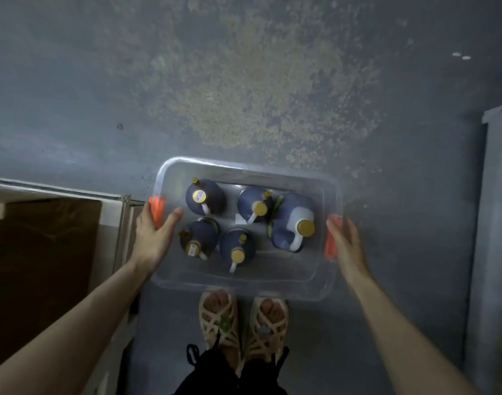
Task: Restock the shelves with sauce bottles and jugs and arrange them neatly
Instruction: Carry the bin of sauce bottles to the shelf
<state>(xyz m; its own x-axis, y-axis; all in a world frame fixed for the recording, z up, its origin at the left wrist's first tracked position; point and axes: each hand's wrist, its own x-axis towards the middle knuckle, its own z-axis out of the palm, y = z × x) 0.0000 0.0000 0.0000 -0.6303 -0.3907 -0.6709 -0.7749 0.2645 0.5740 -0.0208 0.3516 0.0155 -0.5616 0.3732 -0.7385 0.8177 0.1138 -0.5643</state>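
bin: clear rectangular plastic storage bin (244,286) with orange end latches, on the floor right in front of the feet
bin axis: long axis runs left-right across the view, right end slightly nearer the person; open top faces up
contents: five dark sauce jugs with gold caps and white handles, all upright, caps pointing up at the camera
jug layout: far-left jug (212,195), far-middle jug (248,202), near-left jug (204,232), near-middle jug (229,246), larger jug (286,223) at the right end; the far-middle jug looks to touch the larger one
jug handles: mostly point toward the person's side
left hand (154,235): at the left orange latch (157,205), straddling the rim, straight thumb inside, fingers outside; not curled
right hand (348,246): motion-blurred, straight fingers against the right orange latch (332,243); not closed round it
feet: beige strappy sandals (218,317) just beside the bin's near wall
floor: grey concrete floor (73,95), worn pale patch beyond the bin
left side: white metal shelf frame (124,223) with brown cardboard (44,266) inside
right side: pale upright shelf unit (494,195) at the edge of view
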